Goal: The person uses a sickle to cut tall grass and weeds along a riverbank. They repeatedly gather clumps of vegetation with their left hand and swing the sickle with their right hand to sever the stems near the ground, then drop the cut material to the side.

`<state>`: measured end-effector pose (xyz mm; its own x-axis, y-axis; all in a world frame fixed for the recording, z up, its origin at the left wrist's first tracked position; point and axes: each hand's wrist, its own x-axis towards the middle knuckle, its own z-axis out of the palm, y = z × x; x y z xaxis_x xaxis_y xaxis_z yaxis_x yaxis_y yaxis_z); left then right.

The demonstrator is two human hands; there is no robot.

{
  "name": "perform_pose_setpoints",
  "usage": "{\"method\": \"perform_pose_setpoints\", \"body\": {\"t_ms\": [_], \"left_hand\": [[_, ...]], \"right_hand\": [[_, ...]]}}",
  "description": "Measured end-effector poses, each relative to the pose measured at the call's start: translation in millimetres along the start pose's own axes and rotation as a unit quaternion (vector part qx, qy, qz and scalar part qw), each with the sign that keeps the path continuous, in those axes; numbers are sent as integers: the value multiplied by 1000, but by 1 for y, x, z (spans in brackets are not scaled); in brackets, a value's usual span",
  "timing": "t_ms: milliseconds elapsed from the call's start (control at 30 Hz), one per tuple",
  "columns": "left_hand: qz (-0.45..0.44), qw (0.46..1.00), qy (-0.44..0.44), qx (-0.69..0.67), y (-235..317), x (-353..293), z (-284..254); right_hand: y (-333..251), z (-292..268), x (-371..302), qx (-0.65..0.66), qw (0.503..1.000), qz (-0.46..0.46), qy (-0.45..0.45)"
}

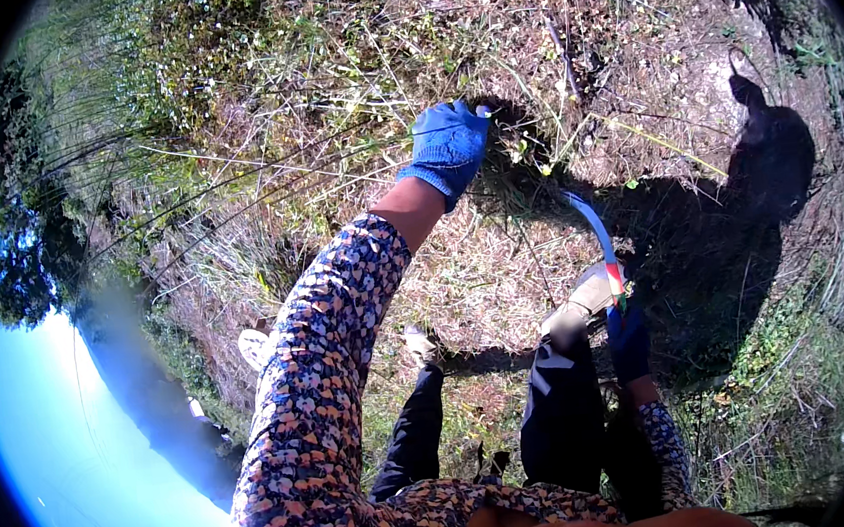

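Fingers of my L hand [450, 146] (blue knit glove) are curled in, afaict closed on a weed clump [519, 167], tho the tips are buried in it so idk exactly which stems I've got. Most of the clump sits just right of & a bit nearer than my knuckles, w/ a shaded dark patch right by the fingers. Long thin stalks [278, 166] run off to the left of the glove, & a yellowish stem [658, 144] lies out to the right.

R hand [630, 341], also gloved, is much nearer my body & in shade. Fingers there are wrapped around the handle of a sickle [600, 231], right next to my beige shoe [590, 291]. Curved bluish blade points away from me & bends left, w/ red + green bits down by the grip. Blade tip is near the clump, on its right/near side; can't tell if it's touching.

Other stuff fwiw: dry cut-looking straw [471, 254] on the ground btwn my hands, floral sleeve [315, 363] on the L arm, dark pants [561, 412] below, my shadow [770, 168] over on the right, bright sky [78, 464] at near left.
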<state>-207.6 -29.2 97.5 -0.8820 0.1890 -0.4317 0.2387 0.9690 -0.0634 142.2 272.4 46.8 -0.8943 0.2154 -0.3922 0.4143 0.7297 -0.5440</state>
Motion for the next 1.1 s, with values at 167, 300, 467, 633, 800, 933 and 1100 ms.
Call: {"method": "perform_pose_setpoints", "body": {"t_ms": [167, 300, 467, 633, 800, 933, 1100], "left_hand": [[123, 991, -32, 47, -1, -71, 30], [86, 996, -36, 6, -31, -127, 62], [155, 973, 151, 80, -18, -73, 6], [128, 963, 177, 159, -66, -10, 26], [115, 992, -9, 55, -65, -39, 52], [77, 996, -42, 7, -86, -97, 95], [77, 996, 23, 47, -97, -86, 32]], "right_hand": [[-25, -44, -21, 176, 974, 136, -44], [-85, -25, 90, 225, 967, 119, -18], [-151, 34, 179, 143, 988, -42, -40], [-156, 21, 117, 120, 988, 7, -93], [-102, -5, 14, 82, 987, 2, -136], [-96, -11, 22, 190, 959, 90, -189], [-140, 21, 158, 413, 900, 55, -130]]}}
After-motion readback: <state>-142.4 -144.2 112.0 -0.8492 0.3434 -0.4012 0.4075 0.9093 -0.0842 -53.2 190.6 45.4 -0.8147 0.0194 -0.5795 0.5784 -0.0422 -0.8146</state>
